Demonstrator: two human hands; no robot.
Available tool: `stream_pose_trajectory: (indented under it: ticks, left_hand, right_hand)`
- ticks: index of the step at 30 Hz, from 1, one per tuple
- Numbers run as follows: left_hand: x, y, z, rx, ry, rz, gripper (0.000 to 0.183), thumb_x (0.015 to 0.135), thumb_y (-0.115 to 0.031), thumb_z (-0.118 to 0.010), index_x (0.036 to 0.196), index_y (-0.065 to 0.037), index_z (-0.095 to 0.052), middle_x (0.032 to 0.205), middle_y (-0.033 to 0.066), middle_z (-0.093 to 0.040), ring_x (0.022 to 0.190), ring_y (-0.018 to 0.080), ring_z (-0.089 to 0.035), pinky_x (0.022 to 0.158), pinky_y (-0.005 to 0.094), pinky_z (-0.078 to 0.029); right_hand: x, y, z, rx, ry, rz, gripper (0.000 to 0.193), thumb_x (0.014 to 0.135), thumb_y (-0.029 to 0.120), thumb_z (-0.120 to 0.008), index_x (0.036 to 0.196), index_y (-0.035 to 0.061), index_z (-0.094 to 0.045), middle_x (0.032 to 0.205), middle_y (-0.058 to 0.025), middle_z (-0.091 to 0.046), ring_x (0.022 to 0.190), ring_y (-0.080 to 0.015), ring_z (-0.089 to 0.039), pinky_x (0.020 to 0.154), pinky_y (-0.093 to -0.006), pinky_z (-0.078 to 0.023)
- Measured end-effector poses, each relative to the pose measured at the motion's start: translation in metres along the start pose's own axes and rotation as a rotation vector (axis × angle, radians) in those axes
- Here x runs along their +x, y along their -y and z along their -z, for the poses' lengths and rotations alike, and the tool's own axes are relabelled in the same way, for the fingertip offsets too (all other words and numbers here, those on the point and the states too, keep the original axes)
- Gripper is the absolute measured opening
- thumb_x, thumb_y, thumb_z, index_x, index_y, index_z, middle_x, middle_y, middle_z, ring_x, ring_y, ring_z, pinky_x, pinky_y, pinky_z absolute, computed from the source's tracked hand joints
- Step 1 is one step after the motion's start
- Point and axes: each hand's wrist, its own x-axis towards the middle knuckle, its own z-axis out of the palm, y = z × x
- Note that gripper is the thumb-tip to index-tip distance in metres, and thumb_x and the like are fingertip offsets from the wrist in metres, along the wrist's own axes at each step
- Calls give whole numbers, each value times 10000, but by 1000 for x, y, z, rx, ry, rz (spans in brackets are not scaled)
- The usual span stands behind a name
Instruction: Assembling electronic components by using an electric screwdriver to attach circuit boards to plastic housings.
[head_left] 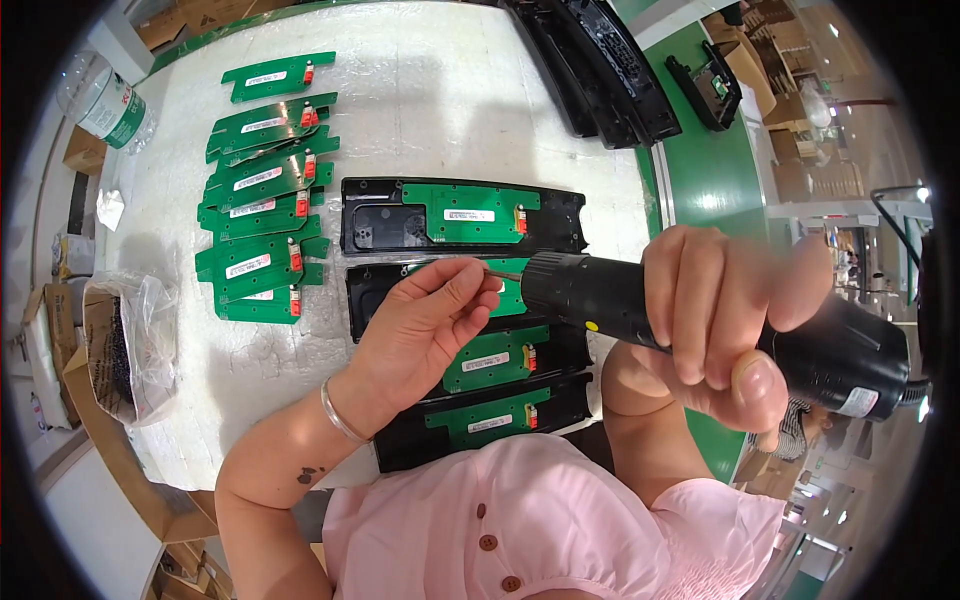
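Note:
My right hand (pixel 705 325) is wrapped around a black electric screwdriver (pixel 590 290), which lies nearly level and points left. Thumb and forefinger of my left hand (pixel 420 315) are pinched together at the tip of its thin metal bit (pixel 507 275). Whether a screw sits between those fingertips is too small to tell. Beneath my hands, several long black plastic housings (pixel 380 228) lie in a column, each with a green circuit board (pixel 480 232) in it. My left hand and the screwdriver partly cover the second housing from the top.
Loose green circuit boards (pixel 262 180) overlap in a column on the white padded table (pixel 420 110). More black housings (pixel 600 75) lie at the far right. To the left are a plastic bottle (pixel 105 100) and a bag-lined box (pixel 130 350). A cable (pixel 915 390) leaves the screwdriver's rear.

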Motion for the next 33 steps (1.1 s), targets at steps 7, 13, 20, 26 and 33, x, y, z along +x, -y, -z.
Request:
stream_pose_trajectory:
  ticks: [7,13,20,26,33]
  left_hand:
    - [-1,4,8,-112,162,84,194,868,-168,-547,990,-21,-579,935,66,-600,818,114,-580,736,208,-491]
    - [0,-1,-16,28,5,172,340,919,-224,-446,1129,38,-497,1068,154,-560,1024,231,-541,906,305,-440]
    - [-1,4,-6,256,63,107,260,916,-164,-442,1098,12,-501,1063,158,-568,1004,249,-565,882,312,-457]
    - [-5,4,-6,376,29,97,174,873,-110,-529,1004,1,-555,980,119,-603,904,183,-602,804,270,-493]
    - [-1,1,-16,331,-4,130,200,857,-110,-556,1015,12,-552,970,107,-602,893,170,-599,808,256,-488]
  right_hand:
    - [-3,3,-2,11,-9,17,228,695,62,-563,875,104,-429,489,90,-467,455,-32,-479,470,-162,-391]
    - [0,-35,16,-64,-131,6,256,746,47,-578,920,74,-392,610,-20,-447,441,-105,-404,445,-250,-362]
    - [1,-54,45,-149,-348,-120,216,688,-16,-513,893,-22,-446,600,-58,-475,455,-118,-430,462,-260,-388]
    - [-5,-62,48,-176,-366,-137,212,677,-20,-511,879,-23,-446,598,-65,-474,449,-118,-432,451,-252,-387]
    - [0,-55,46,-379,-280,-206,165,675,25,-491,824,27,-421,564,-53,-431,446,-112,-379,481,-261,-371]
